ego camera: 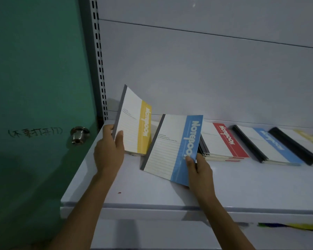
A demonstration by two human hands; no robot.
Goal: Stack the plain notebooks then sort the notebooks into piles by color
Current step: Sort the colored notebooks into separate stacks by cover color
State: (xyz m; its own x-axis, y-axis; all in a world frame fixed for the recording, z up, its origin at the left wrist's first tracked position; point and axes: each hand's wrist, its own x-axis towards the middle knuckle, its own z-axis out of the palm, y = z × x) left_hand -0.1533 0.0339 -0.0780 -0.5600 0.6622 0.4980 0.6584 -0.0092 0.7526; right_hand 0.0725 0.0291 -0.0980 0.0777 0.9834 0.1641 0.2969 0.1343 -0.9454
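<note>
My left hand [108, 150] grips one yellow-banded notebook [134, 127] by its spine edge, standing tilted at the shelf's [152, 192] nine o'clock end. My right hand [199, 170] pinches the near corner of one blue-banded notebook [172, 150], held aslant just beside it. Toward three o'clock lie three flat piles, topped red [224, 141], blue [267, 147] and pale yellow [300, 141]; the pale grey metal shelf has one slotted upright [98, 60], and further toward nine o'clock is a green door [34, 69] with one steel knob [79, 135].
</note>
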